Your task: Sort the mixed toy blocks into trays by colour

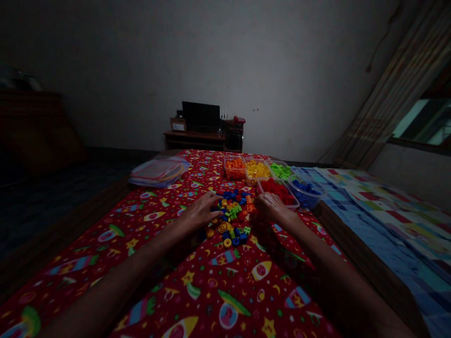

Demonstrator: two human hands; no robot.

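A mixed pile of small plastic building blocks (233, 212) in blue, yellow, green, orange and red lies on the patterned red cloth (197, 281). At the pile's left edge, my left hand (201, 210) is open, thumb and fingers apart around the blocks there. My right hand (269, 204) is closed just right of the pile, in front of the clear box of red blocks (276, 188). Its fingertips are turned down, so anything between them is hidden. Yellow wheel-like pieces (221, 228) lie at the near left side of the pile.
Behind the pile stand clear boxes of orange blocks (235, 168), yellow blocks (257, 170) and green blocks (280, 170). A round tub of blue blocks (307, 190) is at the right. Stacked lids (160, 171) lie far left. A bed (384, 216) adjoins the table's right side.
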